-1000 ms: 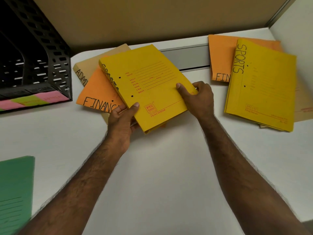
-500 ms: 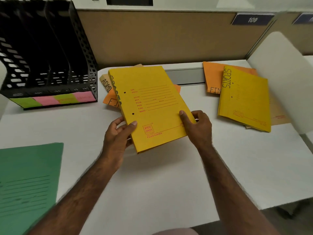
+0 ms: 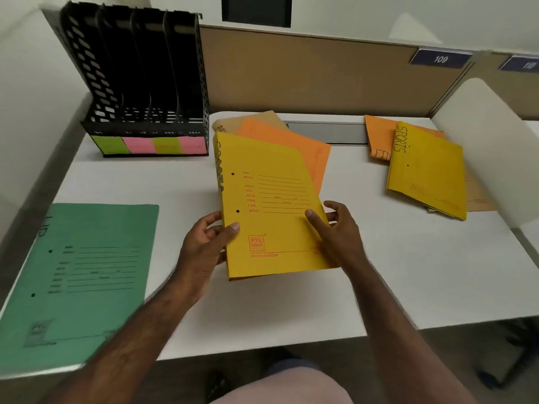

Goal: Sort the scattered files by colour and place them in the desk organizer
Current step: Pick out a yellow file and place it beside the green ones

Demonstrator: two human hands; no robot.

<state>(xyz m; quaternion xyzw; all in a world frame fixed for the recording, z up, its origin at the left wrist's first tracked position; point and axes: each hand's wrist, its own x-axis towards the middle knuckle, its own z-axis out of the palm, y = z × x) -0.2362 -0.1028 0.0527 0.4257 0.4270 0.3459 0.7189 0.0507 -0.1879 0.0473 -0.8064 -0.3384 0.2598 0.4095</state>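
Holding the yellow file (image 3: 271,205) above the surface (image 3: 408,272), your left hand (image 3: 204,246) and right hand (image 3: 338,234) grip its lower edges. The organizer (image 3: 140,83) looks empty; green, orange and other files lie unsorted.

Both forearms reached forward from the bottom edge. Left hand (image 3: 204,252) gripped the yellow file (image 3: 271,205) at its left edge, thumb on top, fingers curled beneath. Right hand (image 3: 339,233) pinched its right edge, thumb on the cover.
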